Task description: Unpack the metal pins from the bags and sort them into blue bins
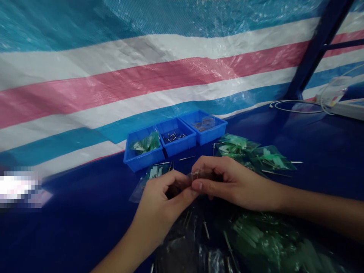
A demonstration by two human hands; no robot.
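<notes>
My left hand [167, 201] and my right hand [224, 182] meet above the blue table, fingers closed in a pinch. Between their fingertips is the edge of a small clear plastic bag [196, 173]; its contents are hidden by my fingers. Just beyond my left hand lies a flat bag with pale strips [155, 171], several thin metal rivets beside it. Past my right hand are filled green-tinted bags [269, 157]. Below my hands, a dark, shiny plastic bag [179, 250] lies near loose rivets [206, 228] and a large green bag [264, 239].
Three blue bins stand in a row at the back: the left bin [145, 161] holds green bags, the middle bin [182, 146] loose rivets, the right bin [213, 133] clear plastic. A striped tarp [142, 76] hangs behind. A white cable [298, 111] lies at the far right.
</notes>
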